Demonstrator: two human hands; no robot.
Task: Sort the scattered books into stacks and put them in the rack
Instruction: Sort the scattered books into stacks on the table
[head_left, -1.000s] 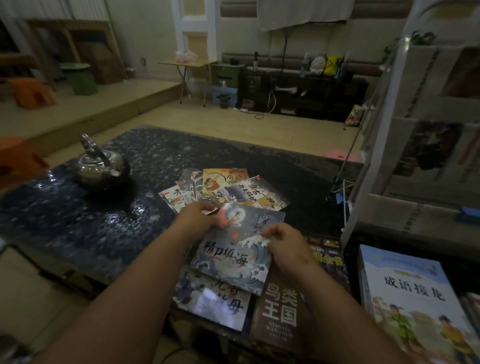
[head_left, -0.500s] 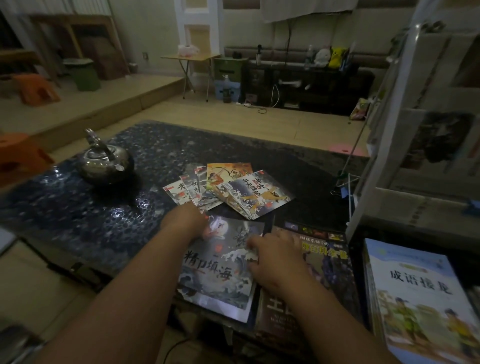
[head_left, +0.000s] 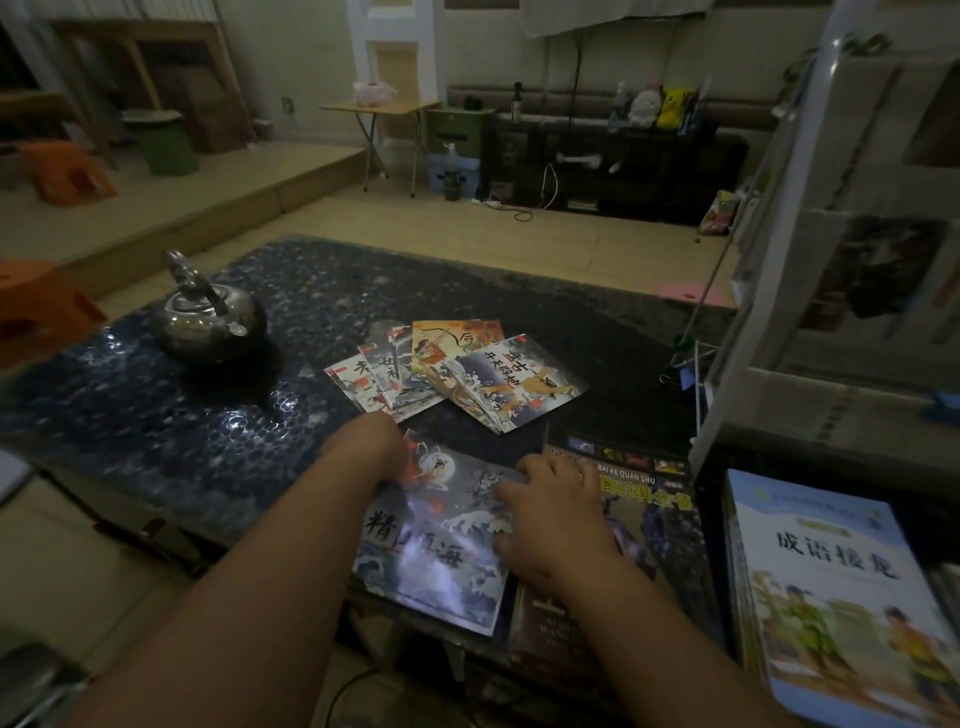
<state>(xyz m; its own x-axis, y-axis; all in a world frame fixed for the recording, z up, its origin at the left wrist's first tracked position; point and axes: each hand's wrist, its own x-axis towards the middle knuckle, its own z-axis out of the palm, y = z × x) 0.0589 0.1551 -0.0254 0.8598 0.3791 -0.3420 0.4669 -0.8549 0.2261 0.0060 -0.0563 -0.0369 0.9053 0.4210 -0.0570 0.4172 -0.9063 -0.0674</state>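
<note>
Dark pebbled bench (head_left: 156, 415) carries the work. At its near edge the grey wave-cover book (head_left: 436, 551) lies flat, seemingly on top of another thin cover. The right grip (head_left: 550, 514) rests with loosely spread fingers on the book's right edge and holds nothing. The left grip (head_left: 382, 447) sits at the far left corner with its fingers hidden, so I cannot tell whether it pinches. To do this step well, I would square the edges from both sides before lifting the pile. Just to the right lies a dark thick book (head_left: 660, 525). Farther back a fan of thin books (head_left: 457, 374) waits to be gathered. A kettle (head_left: 208, 322) stands well to the left, and the rack (head_left: 769, 270) rises on the right.
</note>
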